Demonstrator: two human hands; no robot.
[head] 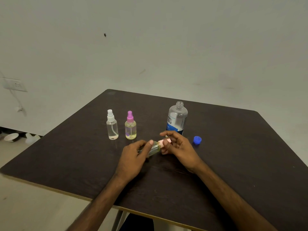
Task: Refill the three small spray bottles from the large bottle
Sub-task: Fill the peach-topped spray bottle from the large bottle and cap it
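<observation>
Three small spray bottles were there: one white-topped bottle [112, 125], one purple-topped bottle [130, 125] and one pink-topped bottle [155, 148]. Two of them stood upright and one lay tilted. There was one large bottle [177, 118], and one blue cap [197, 140] lay apart from it. That made four bottles in all on one table [233, 147]. Two hands were in view, one left hand [133, 157] and one right hand [181, 149]. Beyond the table were one wall socket [15, 85] and one white bowl [11, 137].
</observation>
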